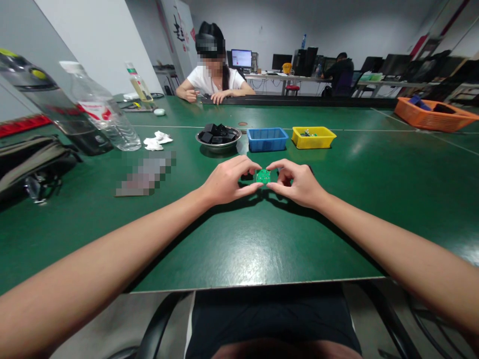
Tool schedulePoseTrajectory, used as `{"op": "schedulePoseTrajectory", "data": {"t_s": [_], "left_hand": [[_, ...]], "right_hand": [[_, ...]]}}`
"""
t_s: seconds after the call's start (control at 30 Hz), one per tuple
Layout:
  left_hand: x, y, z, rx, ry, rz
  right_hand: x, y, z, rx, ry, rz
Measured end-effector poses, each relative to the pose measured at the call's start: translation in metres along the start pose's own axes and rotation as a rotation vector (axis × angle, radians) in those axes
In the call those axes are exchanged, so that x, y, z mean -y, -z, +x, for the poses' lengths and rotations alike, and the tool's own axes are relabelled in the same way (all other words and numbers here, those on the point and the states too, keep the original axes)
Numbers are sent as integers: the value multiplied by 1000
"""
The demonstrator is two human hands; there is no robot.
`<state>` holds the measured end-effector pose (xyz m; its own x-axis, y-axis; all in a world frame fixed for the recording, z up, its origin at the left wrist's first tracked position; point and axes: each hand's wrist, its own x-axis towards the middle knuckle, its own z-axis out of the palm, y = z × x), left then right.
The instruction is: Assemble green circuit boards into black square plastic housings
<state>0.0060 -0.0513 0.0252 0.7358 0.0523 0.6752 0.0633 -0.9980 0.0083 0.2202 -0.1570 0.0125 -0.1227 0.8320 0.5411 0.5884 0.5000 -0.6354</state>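
Circuit board [263, 176], green, flat, seemingly squarish, above a glossy table [239, 249]

Circuit board [263, 176] between your left fingers [250, 190] and right fingers [279, 188]; beyond it on your counter [239, 249], left to right: bowl [219, 146], first tray [267, 145], second tray [313, 142]; bottles [125, 134] left, basket [426, 117] far right.

light: from above, moderate | glare: pale patch on near worktop [243, 259], sheen far right | shadows: dark, under hands [229, 180] | distortion: wide-angle, bottles [125, 127] lean, stretch at left | back wall [262, 27]: dimmer | some pixelated patches
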Motion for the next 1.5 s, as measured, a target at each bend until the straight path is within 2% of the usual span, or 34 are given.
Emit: {"op": "schedulePoseTrajectory", "data": {"t_s": [0.33, 0.77, 1.5], "left_hand": [[0, 1, -1, 44, 81, -34], [0, 0, 0, 18, 31, -23], [-1, 0, -4, 58, 139, -76]], "right_hand": [[5, 3, 1, -26, -43, -14], [3, 2, 0, -24, -51, 24], [4, 3, 0, -20, -34, -19]]}}
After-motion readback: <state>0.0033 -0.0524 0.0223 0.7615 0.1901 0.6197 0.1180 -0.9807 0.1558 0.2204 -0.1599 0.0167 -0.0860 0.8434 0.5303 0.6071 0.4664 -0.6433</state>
